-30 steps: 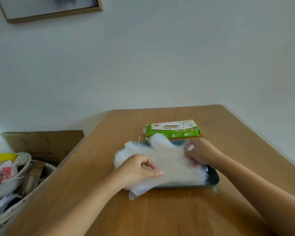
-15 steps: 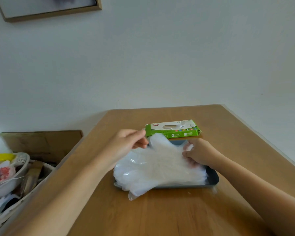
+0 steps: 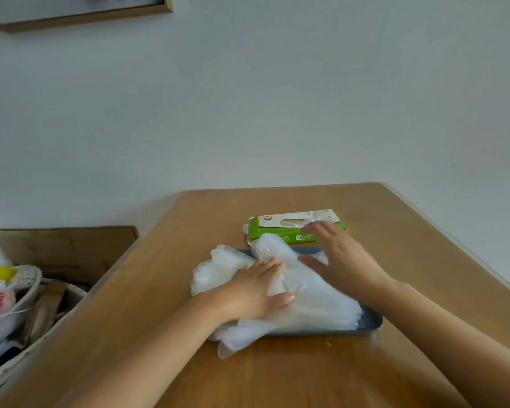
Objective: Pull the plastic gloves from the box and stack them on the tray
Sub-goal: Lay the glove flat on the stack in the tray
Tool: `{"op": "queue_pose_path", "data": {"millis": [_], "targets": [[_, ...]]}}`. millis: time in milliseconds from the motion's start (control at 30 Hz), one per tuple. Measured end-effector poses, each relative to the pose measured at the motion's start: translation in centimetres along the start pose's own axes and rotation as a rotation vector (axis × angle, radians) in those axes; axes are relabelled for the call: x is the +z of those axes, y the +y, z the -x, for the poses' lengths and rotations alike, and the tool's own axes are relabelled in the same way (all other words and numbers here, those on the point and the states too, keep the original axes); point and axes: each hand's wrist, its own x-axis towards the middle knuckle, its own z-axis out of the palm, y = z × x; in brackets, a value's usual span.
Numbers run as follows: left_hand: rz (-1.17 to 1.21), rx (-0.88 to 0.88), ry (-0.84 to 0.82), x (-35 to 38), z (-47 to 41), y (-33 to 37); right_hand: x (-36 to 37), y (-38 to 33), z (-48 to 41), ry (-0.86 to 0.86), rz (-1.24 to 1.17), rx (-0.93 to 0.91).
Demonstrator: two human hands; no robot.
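Your left hand (image 3: 253, 293) lies palm down on the gloves (image 3: 315, 304), fingers straight and together, thumb stretched out to the right, pressing the pile flat. Your right hand (image 3: 340, 260) is spread wide, fingers apart and straight, holding nothing. It sits over the far right of the pile with its fingertips up against the box (image 3: 274, 231). It's blurred, so whether the palm touches the plastic I cannot tell.

The gloves are a thick, cloudy white stack lying across the tray (image 3: 371, 322). They cover most of it and spill over its left side onto the table (image 3: 159, 319), and one tip hangs past the near rim onto the wood. Only the tray's dark right corner and a strip of its far edge show.

The green box lies flat just behind the tray, slot facing up.

Off the table's left edge there's a basket (image 3: 27, 290) of clutter, with cardboard (image 3: 71, 245) behind it. A picture frame (image 3: 80, 16) hangs on the wall.
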Motion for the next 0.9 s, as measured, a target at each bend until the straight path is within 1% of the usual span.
{"op": "queue_pose_path", "data": {"millis": [33, 67, 100, 167, 233, 300, 433, 533, 633, 700, 767, 800, 900], "targets": [[0.01, 0.003, 0.009, 0.4, -0.2, -0.2, 0.5, -0.5, 0.2, -0.103, -0.014, -0.099], [0.041, -0.003, 0.024, 0.7, -0.3, -0.4, 1.4, -0.8, 0.5, -0.222, -0.022, -0.156], [0.082, -0.013, 0.036, 1.0, -0.4, -0.8, 2.2, -0.9, 0.8, -0.335, -0.026, -0.17], [0.105, -0.018, 0.038, 1.2, 0.0, -1.4, 3.3, -0.7, 1.2, -0.457, -0.029, -0.142], [0.058, -0.043, 0.02, 0.8, 0.7, -2.4, 3.6, -0.4, 1.3, -0.532, 0.038, -0.111], [-0.007, -0.109, 0.007, 0.0, 1.3, -3.3, 3.7, -0.3, 1.1, -0.587, 0.102, -0.086], [-0.107, -0.196, -0.077, -1.5, 2.3, -4.7, 3.7, -0.1, 0.9, -0.626, 0.149, -0.082], [-0.084, -0.214, -0.124, -2.4, 3.2, -5.8, 3.4, 0.4, 0.7, -0.668, 0.13, -0.081], [0.077, -0.234, -0.181, -3.6, 4.2, -7.0, 2.1, 0.6, 0.1, -0.714, 0.101, -0.09], [0.177, -0.224, -0.186, -4.8, 4.2, -7.5, 1.0, 0.9, -1.1, -0.654, 0.005, -0.047], [0.221, -0.228, -0.12, -6.1, 3.6, -7.9, 0.1, 1.6, -3.1, -0.497, -0.128, -0.01], [0.215, -0.233, -0.069, -6.7, 2.9, -8.1, -0.1, 2.2, -4.4, -0.414, -0.144, 0.0], [0.217, -0.25, 0.088, -8.5, 0.7, -8.5, -0.3, 4.6, -8.2, -0.172, -0.028, 0.056]]}}
